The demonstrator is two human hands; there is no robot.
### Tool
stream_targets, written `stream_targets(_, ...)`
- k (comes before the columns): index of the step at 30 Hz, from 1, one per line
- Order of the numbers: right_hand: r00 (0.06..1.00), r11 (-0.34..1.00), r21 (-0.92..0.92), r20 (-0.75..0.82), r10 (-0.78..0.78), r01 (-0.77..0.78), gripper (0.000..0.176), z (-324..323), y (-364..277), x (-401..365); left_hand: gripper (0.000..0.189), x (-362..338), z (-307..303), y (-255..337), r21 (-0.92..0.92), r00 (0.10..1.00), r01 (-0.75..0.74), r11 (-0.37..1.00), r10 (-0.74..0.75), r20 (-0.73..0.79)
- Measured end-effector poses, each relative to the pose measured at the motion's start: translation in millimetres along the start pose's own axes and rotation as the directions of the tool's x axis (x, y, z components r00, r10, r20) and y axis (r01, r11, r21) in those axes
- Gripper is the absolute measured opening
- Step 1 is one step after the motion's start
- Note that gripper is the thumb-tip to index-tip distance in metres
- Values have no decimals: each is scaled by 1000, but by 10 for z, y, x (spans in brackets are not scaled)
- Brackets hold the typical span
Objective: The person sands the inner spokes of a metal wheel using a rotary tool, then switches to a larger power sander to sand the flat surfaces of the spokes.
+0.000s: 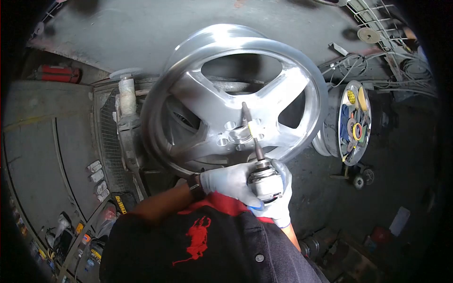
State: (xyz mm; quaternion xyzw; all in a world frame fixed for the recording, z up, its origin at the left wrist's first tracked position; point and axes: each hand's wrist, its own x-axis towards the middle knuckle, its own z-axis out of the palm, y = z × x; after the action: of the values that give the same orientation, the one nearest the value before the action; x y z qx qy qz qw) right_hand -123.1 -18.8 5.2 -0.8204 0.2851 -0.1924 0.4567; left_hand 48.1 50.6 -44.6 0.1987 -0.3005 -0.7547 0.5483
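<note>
A large silver wheel rim [212, 96] with broad spokes stands in front of me. Both my hands wear pale gloves and are closed around a metallic power tool [265, 183]. My left hand [231, 181] grips the tool's left side, and my right hand [281, 203] wraps its right side and underside. From the tool a long shaft with a dark, tapered tip points up across the rim's hub. The tip is over the spoke area just above the hub hole; whether it touches the metal I cannot tell.
At the right, another rim [348, 155] holds tapes and small items. A metal stand [128, 127] is left of the large rim. A red cylinder [59, 74] lies at upper left. Cables [410, 70] hang at upper right. Tools and bottles sit at lower left.
</note>
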Motion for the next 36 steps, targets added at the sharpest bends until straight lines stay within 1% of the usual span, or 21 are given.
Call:
stream_targets(1,998,997,69,-46,42,-39,96,-17,5,-13,74,77,-15,19,113,995,-99,989,98,12)
stream_targets(2,998,997,68,-47,43,-40,96,-56,-3,7,74,120,-4,53,112,995,-98,989,98,13)
stream_targets(4,997,987,-139,-1,-81,80,97,-144,-41,59,73,167,29,105,36,998,-45,998,44,34)
stream_targets(5,996,997,-80,-81,-23,17,96,-67,23,-22,71,131,27,95,2,999,-4,1000,4,32)
stream_targets(6,996,997,-75,-81,-24,18,96,-47,58,-35,71,84,26,73,4,1000,-2,1000,2,29)
stream_targets(8,1000,999,45,-6,15,-15,95,-25,89,-43,76,4,31,-23,-47,1000,11,999,-12,-16)
stream_targets(9,999,992,123,24,26,-29,94,4,13,11,76,-7,32,-68,10,1000,-2,1000,2,0)
stream_targets(10,999,992,126,23,24,-27,94,4,20,10,76,-44,32,-86,12,1000,-1,1000,1,-2)
stream_targets(12,990,991,116,129,52,-67,95,-2,38,8,76,-121,60,-18,5,999,13,1000,-13,-31)
stream_targets(13,990,1000,-12,139,-10,11,95,-35,15,33,74,-111,80,27,-21,1000,12,1000,-12,-7)
stream_targets(16,999,997,76,36,5,-7,98,-38,37,12,73,-52,98,49,-93,999,25,995,-29,-40)
stream_targets(17,999,997,72,36,3,-6,98,-47,53,-6,73,-4,88,46,-93,999,23,995,-26,-37)
stream_targets(19,997,998,32,-53,52,-50,99,-85,88,-49,73,117,46,39,41,999,-32,999,32,-2)
stream_targets(24,1000,997,-72,-26,-18,16,98,-112,15,5,75,138,5,48,100,1000,10,995,-12,24)
stream_targets(26,1000,1000,19,-21,6,-5,100,-30,31,-13,71,39,25,29,-30,1000,-14,999,14,-5)
stream_targets(27,999,997,77,-23,30,-28,100,42,82,-14,73,-12,21,71,-46,1000,17,999,-16,24)
stream_targets(28,999,996,79,-21,29,-27,100,34,74,-21,73,-58,39,85,-46,1000,17,999,-16,20)
stream_targets(30,997,1000,-12,80,-1,2,98,5,-5,18,74,-129,87,85,-145,999,-18,989,11,-47)
stream_targets(31,994,1000,-22,109,7,-5,98,-19,24,16,86,-139,71,50,-148,998,22,989,-30,-54)
stream_targets(35,998,1000,-2,61,-1,1,101,-25,-21,59,85,-45,55,76,-166,999,23,986,-29,-34)
stream_targets(36,999,998,52,16,32,-33,100,-37,-41,64,84,18,25,32,-90,1000,-6,996,4,-24)
